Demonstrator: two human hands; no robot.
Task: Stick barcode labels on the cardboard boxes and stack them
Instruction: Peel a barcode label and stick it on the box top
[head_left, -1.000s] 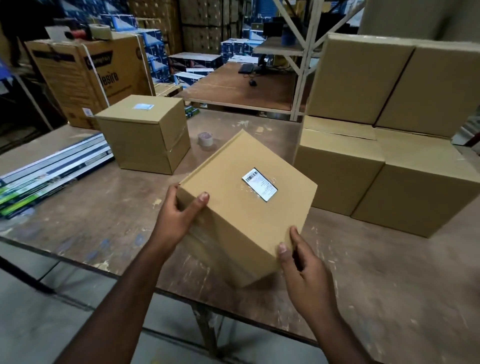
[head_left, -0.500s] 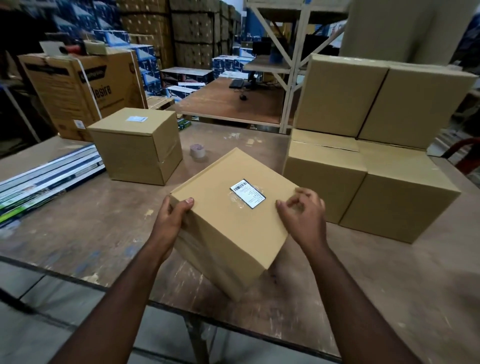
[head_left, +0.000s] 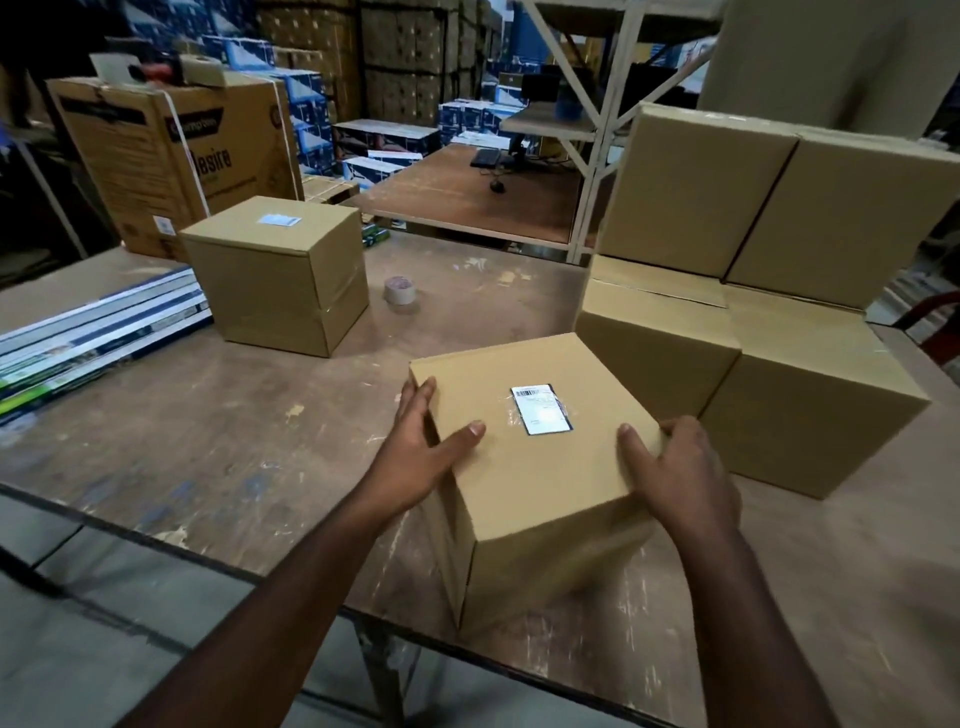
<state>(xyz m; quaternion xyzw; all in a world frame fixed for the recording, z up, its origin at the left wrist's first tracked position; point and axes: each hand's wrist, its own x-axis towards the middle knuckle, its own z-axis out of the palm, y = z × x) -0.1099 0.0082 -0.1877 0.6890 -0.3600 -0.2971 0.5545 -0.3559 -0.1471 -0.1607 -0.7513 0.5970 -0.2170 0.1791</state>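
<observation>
Right at the near edge of the worn wooden table sits a plain brown cardboard box, roughly cube-shaped with no clear long axis, turned so one vertical corner faces the person and its top face reads as a diamond. Stuck on that top, a little right of centre, is a white barcode label under a shiny patch of clear tape, its barcode end pointing away from the person and its longer side running near to far. The left hand grips the box's left side, fingers curled down the wall and thumb lying on the top. The right hand grips the right-hand corner, thumb on top and fingers wrapped over the edge. Behind it to the left stands another labelled box, well apart; to the right, a stack of plain boxes sits near the held box.
</observation>
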